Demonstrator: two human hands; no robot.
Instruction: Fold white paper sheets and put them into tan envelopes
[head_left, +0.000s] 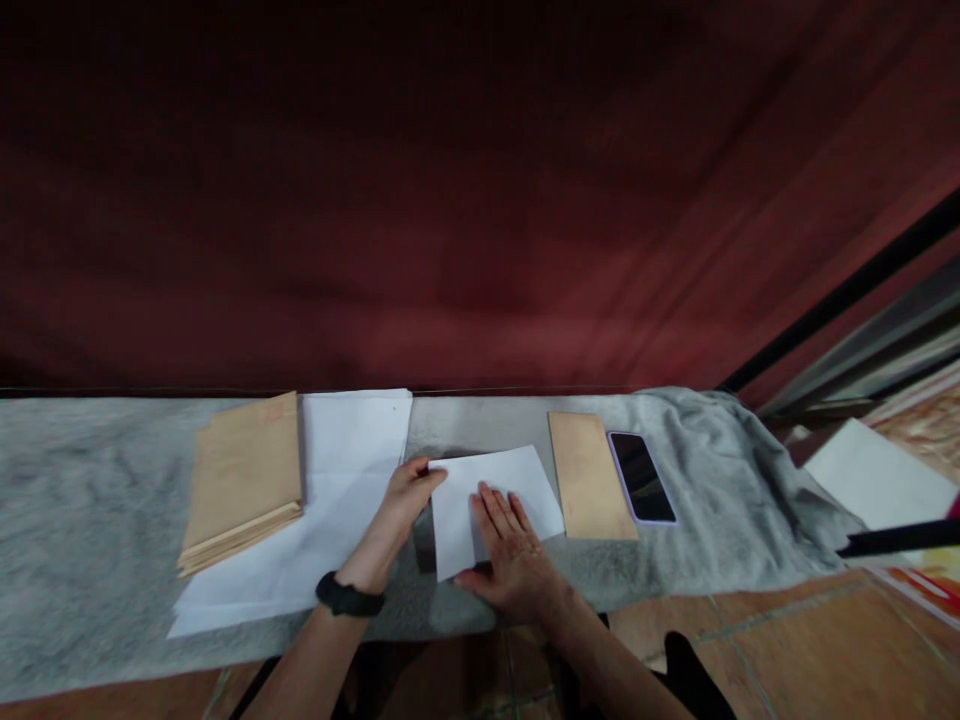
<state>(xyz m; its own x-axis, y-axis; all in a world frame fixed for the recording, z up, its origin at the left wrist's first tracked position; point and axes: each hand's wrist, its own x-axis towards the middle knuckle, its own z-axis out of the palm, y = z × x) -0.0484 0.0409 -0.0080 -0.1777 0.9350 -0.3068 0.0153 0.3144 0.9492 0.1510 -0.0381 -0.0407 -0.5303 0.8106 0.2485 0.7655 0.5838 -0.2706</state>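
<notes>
A white sheet of paper, which looks folded, lies in front of me on the grey cloth. My left hand pinches its upper left corner between thumb and fingers; a dark band is on that wrist. Flat on the sheet's lower right part rests my right hand, fingers stretched out and thumb spread at the near edge. Just right of the sheet is a single brown envelope. Left of my left hand, large white sheets lie under a stack of brown envelopes.
A phone with a light purple edge lies beside the single envelope. The grey cloth covers the long narrow surface and bunches up at the right. Behind it hangs a dark red curtain. Tiled floor shows below the near edge.
</notes>
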